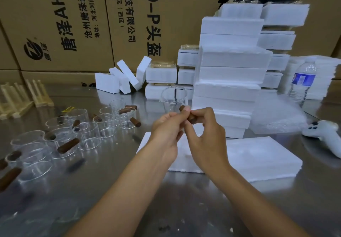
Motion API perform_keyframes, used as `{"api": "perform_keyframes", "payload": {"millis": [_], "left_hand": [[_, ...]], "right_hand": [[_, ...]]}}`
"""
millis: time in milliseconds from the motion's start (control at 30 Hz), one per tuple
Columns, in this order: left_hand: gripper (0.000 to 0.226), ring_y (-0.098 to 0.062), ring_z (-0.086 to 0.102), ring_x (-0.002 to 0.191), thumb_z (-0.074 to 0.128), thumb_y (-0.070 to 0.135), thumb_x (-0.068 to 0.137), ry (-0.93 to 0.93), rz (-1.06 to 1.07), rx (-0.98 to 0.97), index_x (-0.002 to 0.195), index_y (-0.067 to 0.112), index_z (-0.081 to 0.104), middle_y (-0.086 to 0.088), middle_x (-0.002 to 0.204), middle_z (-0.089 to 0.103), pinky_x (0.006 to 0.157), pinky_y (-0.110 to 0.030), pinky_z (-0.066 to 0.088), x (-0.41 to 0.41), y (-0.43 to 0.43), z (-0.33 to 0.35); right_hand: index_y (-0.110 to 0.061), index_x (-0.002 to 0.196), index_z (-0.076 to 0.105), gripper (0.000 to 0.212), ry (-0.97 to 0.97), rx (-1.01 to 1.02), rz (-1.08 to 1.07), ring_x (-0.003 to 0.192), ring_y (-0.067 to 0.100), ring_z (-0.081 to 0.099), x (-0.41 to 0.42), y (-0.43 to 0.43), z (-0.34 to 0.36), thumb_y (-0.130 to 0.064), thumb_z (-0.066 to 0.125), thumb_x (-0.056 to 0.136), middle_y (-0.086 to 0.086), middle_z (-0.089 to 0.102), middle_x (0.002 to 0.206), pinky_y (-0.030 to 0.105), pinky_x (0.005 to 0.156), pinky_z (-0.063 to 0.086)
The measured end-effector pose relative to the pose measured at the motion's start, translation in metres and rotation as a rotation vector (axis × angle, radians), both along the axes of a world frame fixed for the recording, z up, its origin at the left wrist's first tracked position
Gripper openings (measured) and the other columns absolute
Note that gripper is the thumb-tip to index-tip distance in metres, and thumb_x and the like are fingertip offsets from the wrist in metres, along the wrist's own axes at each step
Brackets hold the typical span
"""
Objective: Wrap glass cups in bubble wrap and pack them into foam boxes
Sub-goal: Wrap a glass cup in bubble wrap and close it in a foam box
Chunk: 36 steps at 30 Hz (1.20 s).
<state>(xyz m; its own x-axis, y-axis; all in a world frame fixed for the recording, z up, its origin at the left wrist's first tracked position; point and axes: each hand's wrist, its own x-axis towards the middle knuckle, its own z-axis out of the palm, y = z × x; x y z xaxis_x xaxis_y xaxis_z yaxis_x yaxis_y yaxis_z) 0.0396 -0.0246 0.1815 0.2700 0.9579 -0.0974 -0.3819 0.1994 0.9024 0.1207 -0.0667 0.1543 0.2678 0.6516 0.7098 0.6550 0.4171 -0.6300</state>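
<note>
Up close, both forearms reach over the steel worktop (166, 203) and meet above its middle. The left hand (166, 131) and the right hand (203, 135) are both closed in a pinch on one short brown handle (190, 117). The left thumb and forefinger hold its upper end, and the right fingers curl round its lower end. A clear glass cup (174, 96) rises just beyond the fingertips. Its lower edge is hidden behind them, so I cannot tell whether the handle is joined to it.

Directly under the hands a flat white foam slab (258, 157) lies on the worktop and runs out to their right. Left of the hands stand more glass cups (88, 135), with loose brown handles among them. To the right lie a white controller (323, 133) and, a little farther, a heap of bubble wrap (276, 114).

Beyond the hands rises a tall stack of foam boxes (230, 70), with a water bottle (302, 81) to its right and small foam blocks (120, 79) to its left. Wooden racks (22, 98) sit far left. Printed cartons (64, 24) wall the back.
</note>
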Motion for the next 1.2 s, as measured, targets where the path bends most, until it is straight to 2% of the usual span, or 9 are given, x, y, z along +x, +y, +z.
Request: {"api": "perform_keyframes", "payload": {"millis": [167, 300, 367, 433, 500, 633, 800, 1033, 1200], "left_hand": [[0.029, -0.017, 0.066, 0.103, 0.075, 0.034, 0.076, 0.088, -0.056, 0.170, 0.092, 0.013, 0.062, -0.004, 0.102, 0.073, 0.096, -0.033, 0.048, 0.011, -0.006, -0.011], [0.071, -0.014, 0.070, 0.091, 0.070, 0.061, 0.046, 0.155, -0.056, 0.142, 0.092, 0.008, 0.058, 0.000, 0.092, 0.068, 0.076, -0.027, 0.053, 0.013, -0.005, -0.017], [0.075, -0.019, 0.067, 0.097, 0.068, 0.063, 0.043, 0.078, -0.034, 0.070, 0.094, 0.009, 0.054, -0.003, 0.101, 0.062, 0.078, -0.030, 0.055, 0.015, 0.000, -0.018], [0.064, -0.021, 0.064, 0.104, 0.066, 0.062, 0.050, -0.036, -0.076, 0.051, 0.099, 0.022, 0.054, -0.007, 0.120, 0.056, 0.081, -0.033, 0.055, 0.017, 0.004, -0.015], [0.058, -0.024, 0.064, 0.106, 0.063, 0.062, 0.054, -0.157, -0.148, 0.040, 0.102, 0.031, 0.054, -0.008, 0.130, 0.052, 0.082, -0.035, 0.056, 0.019, 0.005, -0.010], [0.074, -0.029, 0.069, 0.100, 0.067, 0.052, 0.062, -0.353, -0.295, -0.052, 0.128, 0.021, 0.052, -0.011, 0.124, 0.060, 0.080, -0.038, 0.058, 0.023, 0.009, -0.012], [0.051, -0.030, 0.071, 0.089, 0.072, 0.034, 0.066, -0.439, -0.311, -0.085, 0.110, 0.009, 0.063, -0.012, 0.102, 0.071, 0.075, -0.034, 0.059, 0.019, 0.012, -0.022], [0.053, -0.028, 0.070, 0.092, 0.066, 0.036, 0.070, -0.450, -0.289, -0.027, 0.115, 0.008, 0.061, -0.013, 0.108, 0.068, 0.080, -0.033, 0.058, 0.014, 0.016, -0.022], [0.037, -0.029, 0.070, 0.090, 0.069, 0.035, 0.069, -0.490, -0.301, -0.027, 0.094, 0.009, 0.075, -0.013, 0.106, 0.069, 0.076, -0.034, 0.059, 0.011, 0.018, -0.022]], "right_hand": [[-0.039, 0.087, 0.042, 0.023, 0.179, 0.036, -0.064, 0.084, -0.009, 0.057, 0.025, -0.001, 0.007, -0.024, 0.059, 0.091, -0.020, 0.061, 0.084, 0.003, 0.066, 0.040], [-0.029, 0.087, 0.050, 0.013, 0.467, 0.000, -0.037, 0.081, -0.004, 0.064, 0.050, -0.002, 0.015, -0.020, 0.058, 0.092, -0.009, 0.069, 0.081, 0.008, 0.069, 0.044], [-0.023, 0.090, 0.055, 0.004, 0.587, -0.060, 0.029, 0.077, -0.002, 0.066, 0.061, -0.004, 0.018, -0.019, 0.055, 0.093, -0.010, 0.071, 0.071, 0.018, 0.072, 0.048], [-0.020, 0.092, 0.057, 0.004, 0.640, -0.115, 0.100, 0.075, 0.000, 0.067, 0.069, -0.006, 0.019, -0.019, 0.054, 0.094, -0.012, 0.072, 0.070, 0.023, 0.070, 0.048], [-0.019, 0.092, 0.059, 0.006, 0.648, -0.150, 0.154, 0.078, 0.003, 0.068, 0.074, -0.007, 0.018, -0.019, 0.053, 0.094, -0.009, 0.073, 0.073, 0.025, 0.069, 0.047], [-0.019, 0.093, 0.061, 0.008, 0.644, -0.215, 0.211, 0.078, 0.007, 0.069, 0.080, -0.010, 0.015, -0.019, 0.053, 0.094, -0.004, 0.073, 0.075, 0.027, 0.073, 0.047], [-0.017, 0.095, 0.062, 0.009, 0.628, -0.258, 0.260, 0.077, 0.010, 0.070, 0.084, -0.009, 0.014, -0.019, 0.054, 0.093, -0.001, 0.073, 0.075, 0.027, 0.074, 0.047], [-0.022, 0.095, 0.064, 0.008, 0.443, -0.294, 0.244, 0.073, 0.007, 0.068, 0.086, -0.007, 0.022, -0.023, 0.060, 0.088, -0.005, 0.074, 0.076, 0.026, 0.073, 0.047], [-0.022, 0.095, 0.063, 0.007, 0.364, -0.309, 0.225, 0.074, 0.007, 0.068, 0.095, -0.011, 0.028, -0.024, 0.060, 0.089, -0.003, 0.074, 0.078, 0.024, 0.075, 0.046]]}}
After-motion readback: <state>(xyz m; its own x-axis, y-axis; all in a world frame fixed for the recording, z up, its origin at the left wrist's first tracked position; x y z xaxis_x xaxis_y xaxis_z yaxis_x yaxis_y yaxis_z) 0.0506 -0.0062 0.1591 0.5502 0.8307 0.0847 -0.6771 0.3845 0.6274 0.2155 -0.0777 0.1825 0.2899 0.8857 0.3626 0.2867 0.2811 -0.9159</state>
